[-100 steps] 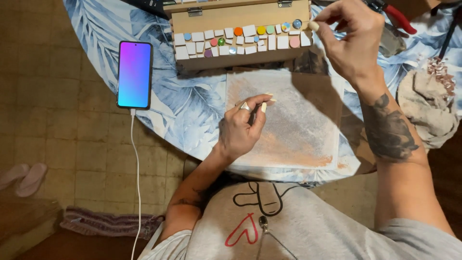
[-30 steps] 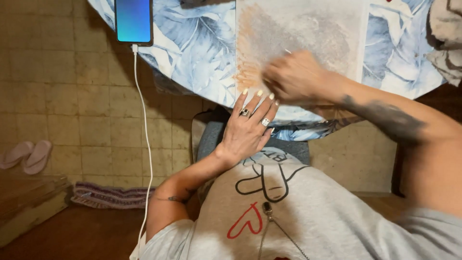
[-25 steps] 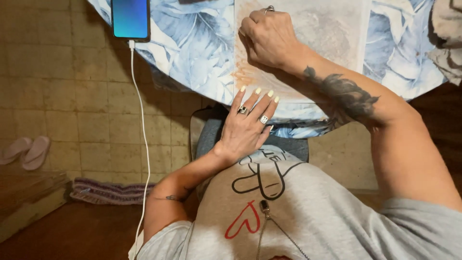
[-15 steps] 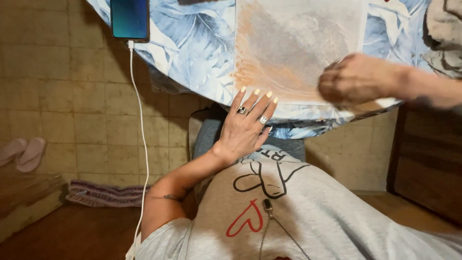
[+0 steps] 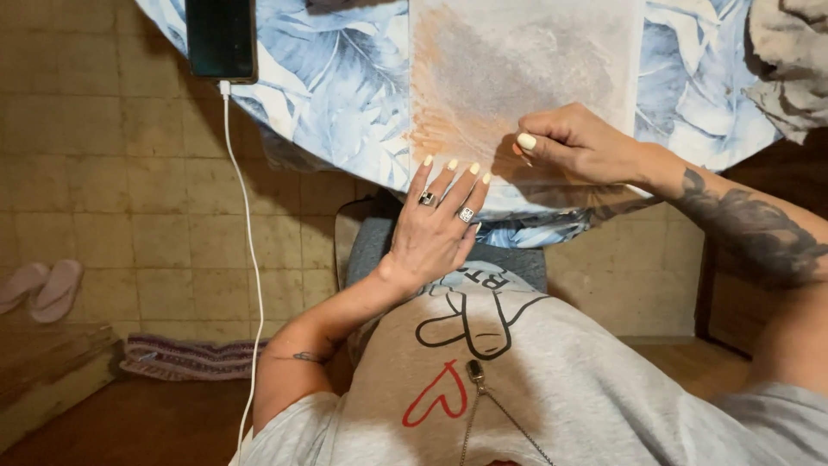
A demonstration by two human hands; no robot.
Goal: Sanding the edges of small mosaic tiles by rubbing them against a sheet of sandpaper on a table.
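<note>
Lying at the far left on the tiled floor are a pair of pale slippers (image 5: pixel 39 287), partly cut off by the frame edge, and a striped rug (image 5: pixel 185 358) is bunching up near my left elbow. Hanging down from the table edge, a white cable (image 5: pixel 246 259) is running out of a dark phone (image 5: pixel 221 39) whose top is cropped away. I am resting my left hand (image 5: pixel 435 229) flat at the near rim of the round table, which is wearing a blue leaf-print cloth (image 5: pixel 336 78); my fingers are stretched out and spread, gripping nothing, with the pale nails touching the lower edge of the sanding sheet (image 5: pixel 517 69). That sheet is lying on the cloth, smeared grey and orange, and its upper part is running out of view. My right hand (image 5: pixel 578 142) is pressing down on the sheet's near right part, with the fingers curled tight into a pinch; whatever they are holding is hidden under them, so I cannot tell what it is. Only the thumbnail is showing clearly. At the far right a crumpled beige rag (image 5: pixel 789 52) is sitting on the table, half cropped by the frame.
</note>
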